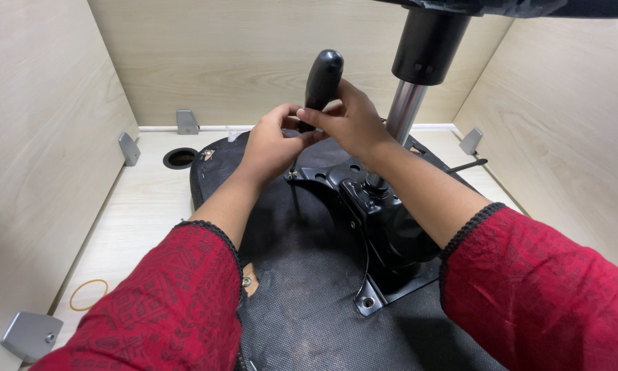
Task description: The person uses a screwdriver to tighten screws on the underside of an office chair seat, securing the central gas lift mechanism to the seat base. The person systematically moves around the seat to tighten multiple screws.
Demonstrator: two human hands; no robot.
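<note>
Both hands meet over the upturned chair seat (302, 302), which lies on the pale wood tabletop (144, 206). The screwdriver (321, 81) stands nearly upright, its black handle tipped slightly right at the top and its long axis running down toward the black metal mounting plate (336, 175). The right hand (350, 120) curls around the lower handle, fingers closed on it. The left hand (271, 141) pinches at the base of the handle, fingertips pressed together; what sits between them is hidden. The shaft and tip can barely be made out against the dark fabric. The chrome gas cylinder (404, 110) rises just right of the hands, its top cut off by the frame. A rubber band (89, 294) lies far left.
</note>
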